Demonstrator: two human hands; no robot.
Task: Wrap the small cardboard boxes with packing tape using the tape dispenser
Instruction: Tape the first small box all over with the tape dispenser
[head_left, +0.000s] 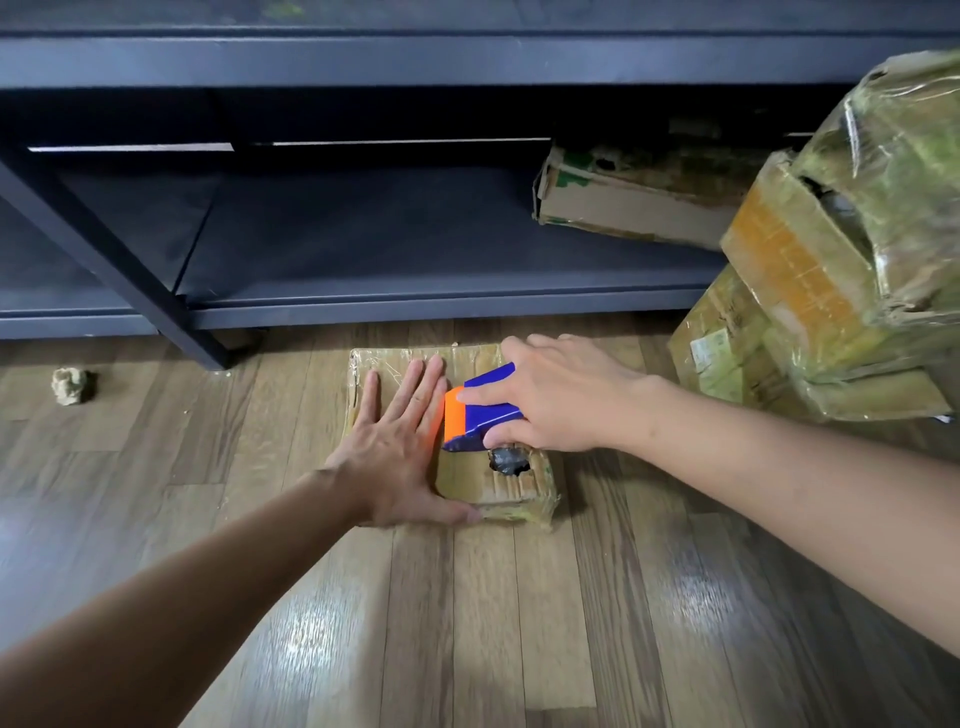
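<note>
Box (519, 493) on the wooden floor (467, 623), right in front of the dark shelf unit (363, 291), and both hands are on it. Its top shines with clear tape, and there is a ragged hole (510, 461) torn in the near end with something dark showing inside.

Left hand (395, 447) lies flat on the left half of the top, fingers straight and spread, pointing away from the person. Its thumb reaches along the near front edge, so the box sits directly under that palm.

Right hand (561, 400) comes in from the right and grips the tape dispenser (480, 410), blue body with an orange front. Fingers are curled over the top of it and the thumb is tucked underneath. The dispenser sits down on the box top, its orange end just beside the left hand's fingers, close enough to look like touching. The hole lies just beneath the right thumb.

Off to the right, well apart from the hands, a stack of taped boxes (831, 291) leans. One battered carton (634, 202) rests on the bottom shelf. Far left on the floor, a crumpled wad (74, 385) lies alone.
</note>
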